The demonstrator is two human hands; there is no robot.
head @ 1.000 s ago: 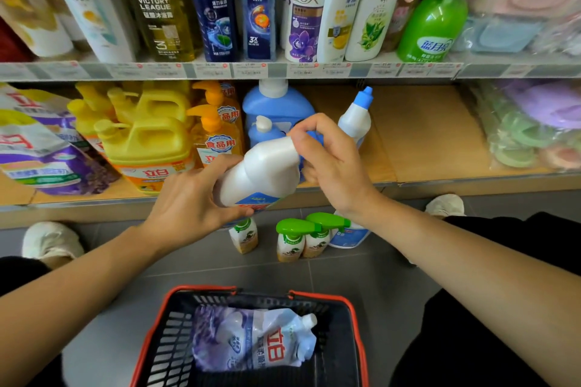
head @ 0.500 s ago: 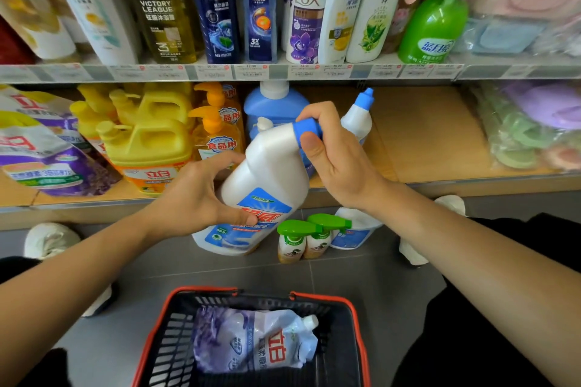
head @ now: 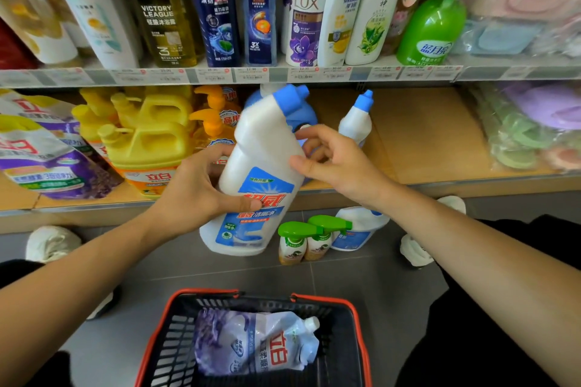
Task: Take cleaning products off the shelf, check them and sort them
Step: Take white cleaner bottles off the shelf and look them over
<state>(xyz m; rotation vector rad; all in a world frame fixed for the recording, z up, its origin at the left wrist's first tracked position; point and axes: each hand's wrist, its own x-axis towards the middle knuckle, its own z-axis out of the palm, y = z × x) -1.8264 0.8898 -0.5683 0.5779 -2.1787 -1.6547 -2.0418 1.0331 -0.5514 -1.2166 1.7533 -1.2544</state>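
A white toilet-cleaner bottle point(head: 257, 163) with a blue cap was held tilted, label towards the camera, in front of the lower shelf point(head: 424, 135) and above the grey floor. The left hand point(head: 195, 192) gripped its body, thumb pressed on the label. The right hand point(head: 333, 163) sat at the bottle's right side, thumb touching it and fingers loosely curled; whether it gripped could not be told. Below stood two green-topped spray bottles point(head: 301, 239) and a red-rimmed basket point(head: 355, 311) holding a refill pouch point(head: 254, 345).
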